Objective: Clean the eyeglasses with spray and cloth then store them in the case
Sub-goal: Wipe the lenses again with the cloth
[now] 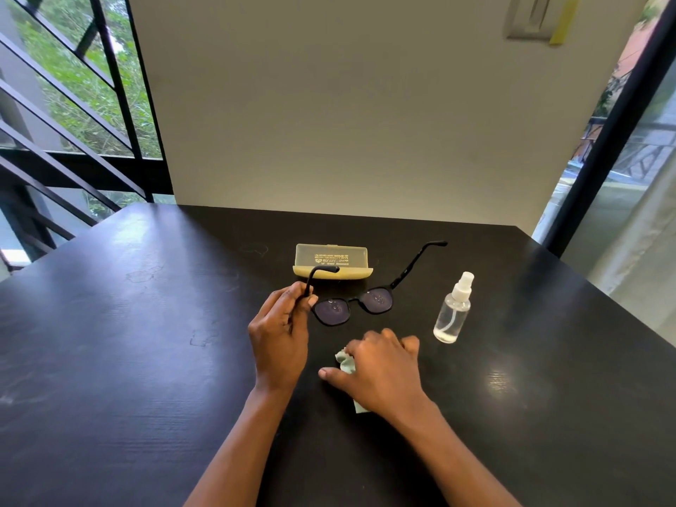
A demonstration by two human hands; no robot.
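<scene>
Item one: eyeglasses (353, 305), black frame, temples unfolded, droplets visible on both lenses. I logged them held off the black table (146, 323) by my left hand (281, 338), whose fingers (305, 298) were curled and pinched on the left temple just beside the hinge; that temple rose past the fingertips toward the case. The right temple stretched away from the fingers, up and to the right.

Item two: cloth (346, 364), pale green, crumpled. It lay on the table under my right hand (384, 371), fingers bent down over it and gathering it, thumb stretched out flat to the left along the surface. One corner showed beneath the wrist.

Item three: case (331, 263), translucent yellowish, lid raised, printed lettering on the lid. It stood just beyond the left fingertips.

Item four: spray bottle (453, 312), clear with a white nozzle, upright, liquid low inside. It stood near the right fingers, to their right, apart from them.
</scene>
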